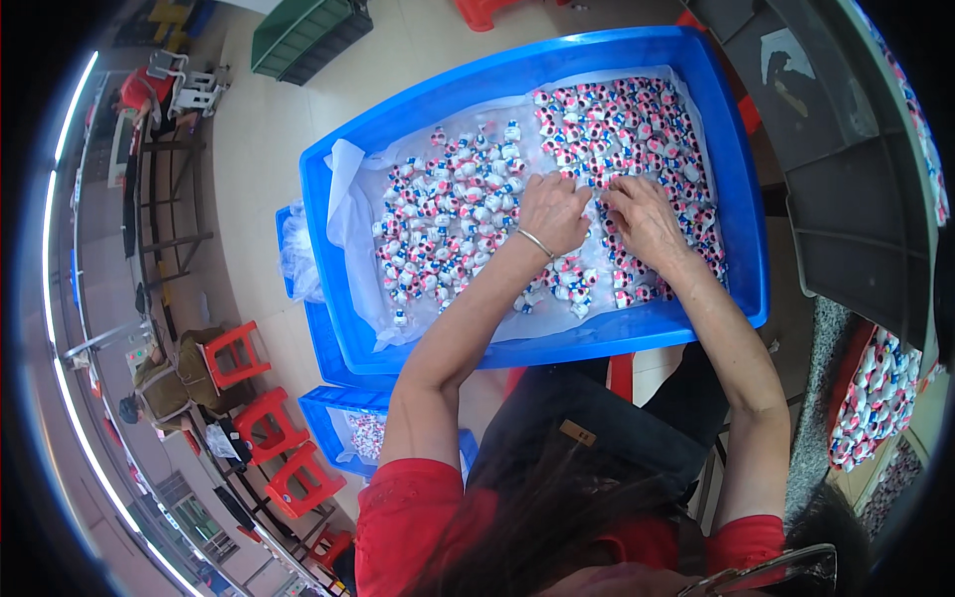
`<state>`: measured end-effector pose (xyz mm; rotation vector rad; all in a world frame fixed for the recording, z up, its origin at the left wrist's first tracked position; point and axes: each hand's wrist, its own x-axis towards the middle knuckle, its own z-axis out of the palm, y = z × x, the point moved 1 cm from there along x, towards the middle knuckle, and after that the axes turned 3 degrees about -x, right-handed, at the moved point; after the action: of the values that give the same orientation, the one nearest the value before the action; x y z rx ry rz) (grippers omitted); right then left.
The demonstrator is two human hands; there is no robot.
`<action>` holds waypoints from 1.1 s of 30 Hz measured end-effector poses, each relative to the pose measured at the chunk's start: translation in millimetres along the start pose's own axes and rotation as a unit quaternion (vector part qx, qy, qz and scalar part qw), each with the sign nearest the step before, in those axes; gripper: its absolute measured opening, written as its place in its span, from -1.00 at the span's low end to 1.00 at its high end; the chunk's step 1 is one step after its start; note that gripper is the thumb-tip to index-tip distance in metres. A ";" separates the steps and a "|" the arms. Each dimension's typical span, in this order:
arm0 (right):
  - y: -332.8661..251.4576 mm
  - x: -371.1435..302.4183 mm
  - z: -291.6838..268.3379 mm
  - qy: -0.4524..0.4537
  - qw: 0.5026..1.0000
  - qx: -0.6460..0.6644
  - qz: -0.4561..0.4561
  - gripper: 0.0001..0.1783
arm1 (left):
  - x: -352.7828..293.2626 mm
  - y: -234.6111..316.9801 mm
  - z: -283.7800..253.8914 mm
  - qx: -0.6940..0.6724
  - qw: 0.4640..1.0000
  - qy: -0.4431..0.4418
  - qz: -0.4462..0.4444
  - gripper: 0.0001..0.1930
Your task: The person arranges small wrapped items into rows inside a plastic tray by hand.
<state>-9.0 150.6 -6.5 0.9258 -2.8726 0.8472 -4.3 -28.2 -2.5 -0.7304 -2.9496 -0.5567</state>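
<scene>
A large blue plastic tub lined with white sheeting lies in front of me. On its left half lie loose small white figures with pink and blue parts; on its right half similar figures are packed more closely. My left hand, a bangle at its wrist, is over the middle strip with its fingers curled together. Close beside it, my right hand has its thumb and fingers pinched at the edge of the packed figures. What lies between the fingertips of either hand is too small to make out.
Smaller blue crates stand below the tub on the left. Red stools and seated people line the left side. A green crate is on the floor beyond. Dark grey trays and a bag of more figures are on the right.
</scene>
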 end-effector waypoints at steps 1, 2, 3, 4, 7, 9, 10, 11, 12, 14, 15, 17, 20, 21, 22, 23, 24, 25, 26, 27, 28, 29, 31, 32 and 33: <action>0.3 -0.2 0.9 0.006 1.000 0.000 0.000 -0.66 | -1.1 0.0 0.3 0.021 0.998 -0.054 -0.021 -0.84; 0.6 -0.4 1.5 0.012 1.000 0.000 0.001 -0.65 | -0.7 0.7 2.5 0.022 0.998 -0.054 -0.021 -0.84; 0.2 -0.1 2.3 0.012 1.000 0.000 0.000 -0.65 | 0.0 2.0 6.6 0.033 0.998 -0.054 -0.026 -0.83; -0.2 0.5 3.1 0.007 1.000 0.002 0.000 -0.65 | 0.5 2.8 10.2 0.044 0.997 -0.053 -0.031 -0.82; -1.6 -1.3 3.6 0.003 1.000 0.002 0.001 -0.64 | 3.9 3.2 15.5 0.043 0.996 -0.062 -0.038 -0.82; -1.3 -2.8 2.2 0.005 1.000 0.001 0.002 -0.64 | 5.6 8.1 17.3 0.054 0.996 -0.062 -0.027 -0.84; -0.5 -3.5 1.2 0.006 1.000 0.002 0.003 -0.65 | 6.4 10.1 17.3 0.066 0.996 -0.063 -0.016 -0.85; 0.2 -3.9 0.3 0.008 1.000 0.002 0.003 -0.65 | 7.5 9.0 16.5 0.066 0.996 -0.064 -0.015 -0.85; 0.2 -4.7 0.2 0.007 1.000 0.003 0.005 -0.65 | 8.7 7.6 12.5 0.053 0.998 -0.039 -0.004 -0.87; 1.7 -3.3 0.3 0.011 1.000 0.013 0.003 -0.67 | 15.1 2.9 6.4 0.032 0.999 0.000 -0.001 -0.89; 1.7 -0.6 -2.3 0.006 1.000 0.012 0.003 -0.69 | 19.2 -1.5 5.4 0.029 0.999 0.018 0.004 -0.89; -0.8 -2.5 -0.7 0.009 1.000 0.018 0.003 -0.69 | 19.8 -8.2 2.3 0.021 0.999 0.044 0.016 -0.86; 4.2 -2.7 -2.0 0.019 0.999 0.029 0.011 -0.70 | 11.2 -6.2 -6.1 -0.021 0.998 -0.056 -0.013 -0.82; 3.2 -1.8 -2.6 0.022 0.999 0.040 0.010 -0.69 | 5.5 -3.6 -3.8 0.016 0.996 -0.081 -0.012 -0.79; 1.9 -0.9 -2.9 0.022 0.999 0.041 0.010 -0.69 | 2.8 -2.9 1.0 0.017 0.996 -0.082 -0.012 -0.79; 0.4 0.2 -3.1 0.018 0.999 0.041 0.013 -0.69 | 0.7 -2.2 6.6 0.023 0.997 -0.074 -0.024 -0.79; -0.2 1.0 -3.3 0.013 0.999 0.041 0.016 -0.69 | 0.9 -0.3 9.2 0.029 0.997 -0.066 -0.037 -0.78; -1.0 1.1 -3.4 0.013 0.999 0.041 0.015 -0.69 | 3.2 0.2 11.8 0.029 0.997 -0.065 -0.037 -0.78; -2.2 0.8 -3.3 0.018 0.999 0.039 0.007 -0.69 | 6.6 -0.5 14.2 0.029 0.996 -0.079 -0.042 -0.79; -2.3 0.7 -3.2 0.024 0.999 0.037 -0.002 -0.70 | 9.2 -1.1 15.7 0.029 0.994 -0.091 -0.046 -0.78; -0.9 -0.8 -1.7 0.024 0.999 0.037 -0.004 -0.70 | 8.6 -2.0 16.3 0.030 0.994 -0.090 -0.047 -0.78; 1.7 -3.5 0.5 0.037 0.999 0.039 -0.008 -0.71 | 6.8 -3.2 16.8 0.024 0.996 -0.077 -0.039 -0.78; 3.8 -4.9 1.2 0.052 0.998 0.042 -0.004 -0.72 | 9.3 -2.8 7.6 -0.004 0.997 -0.060 -0.043 -0.80; 6.1 -4.4 1.1 0.053 0.998 0.041 -0.002 -0.72 | 13.9 -5.2 4.2 -0.026 0.998 -0.033 -0.037 -0.80; 3.6 -1.9 -1.3 0.041 0.998 0.044 -0.001 -0.72 | 17.3 -9.1 1.2 -0.045 0.998 -0.007 -0.035 -0.80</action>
<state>-9.6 154.7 -7.5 0.8773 -2.7851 0.9956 -23.7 -27.6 -4.3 -0.6431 -2.9901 -0.6973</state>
